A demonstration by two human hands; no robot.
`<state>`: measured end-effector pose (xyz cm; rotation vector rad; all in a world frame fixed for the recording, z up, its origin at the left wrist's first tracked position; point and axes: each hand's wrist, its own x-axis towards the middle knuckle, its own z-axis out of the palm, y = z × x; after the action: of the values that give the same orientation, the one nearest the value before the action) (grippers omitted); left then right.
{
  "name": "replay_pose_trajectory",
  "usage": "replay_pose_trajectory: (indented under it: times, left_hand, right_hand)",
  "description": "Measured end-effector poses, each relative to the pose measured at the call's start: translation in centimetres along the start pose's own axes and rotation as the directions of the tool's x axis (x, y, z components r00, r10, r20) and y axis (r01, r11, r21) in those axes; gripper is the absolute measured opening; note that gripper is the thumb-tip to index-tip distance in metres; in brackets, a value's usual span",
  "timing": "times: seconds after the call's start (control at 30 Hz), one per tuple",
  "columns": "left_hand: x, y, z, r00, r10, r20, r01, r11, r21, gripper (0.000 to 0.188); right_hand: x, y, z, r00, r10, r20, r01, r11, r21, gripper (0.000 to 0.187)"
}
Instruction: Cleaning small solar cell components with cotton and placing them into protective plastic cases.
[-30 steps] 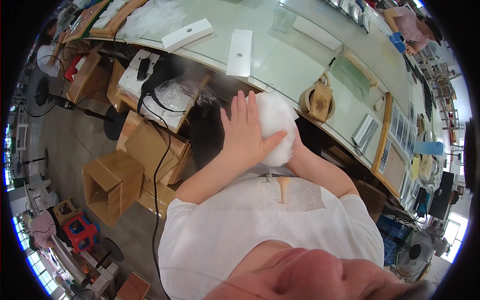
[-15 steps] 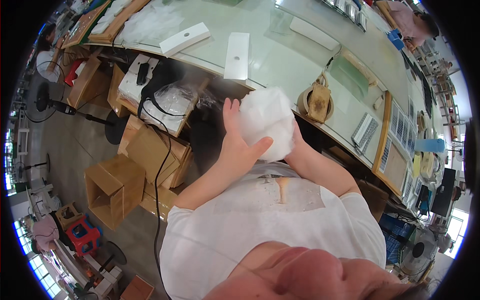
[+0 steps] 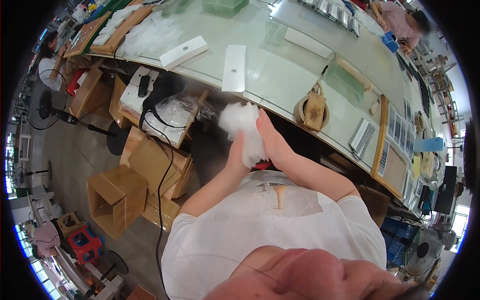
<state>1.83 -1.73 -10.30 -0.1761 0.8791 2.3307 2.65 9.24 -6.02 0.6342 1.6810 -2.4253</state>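
White wadding (image 3: 238, 120) gripped between left hand (image 3: 237, 156) and right hand (image 3: 271, 137) near table (image 3: 205, 67), likely compacting step; next move probably needs even pressure.

The wadding (image 3: 239, 119) I hold looks fluffy, fibrous and matt. My T-shirt (image 3: 280, 230) is soft matt cloth. I see a smooth, glossy, glass-like benchtop (image 3: 280, 82), a rough, stained block (image 3: 314, 112) that looks wooden, shiny crinkled plastic film (image 3: 176, 111) and a smooth brown cardboard box (image 3: 131, 189).
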Motion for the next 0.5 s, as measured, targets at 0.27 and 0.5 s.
replay_pose_trajectory:
  times: [0.27, 0.5]
  left_hand:
    - [-0.4, 4.0, 0.6, 0.928, -0.16, 0.337, 0.23, 0.956, -0.181, 0.044]
    - [-0.7, 4.6, 1.9, 0.918, -0.282, 0.278, 0.339, 0.923, -0.185, 0.036]
  right_hand:
    - [-2.3, -6.1, -3.0, 0.619, -0.39, 0.682, 0.721, -0.061, -0.69, 0.035]
    - [-1.2, -5.0, -3.4, 0.837, -0.32, 0.444, 0.544, 0.58, -0.607, 0.018]
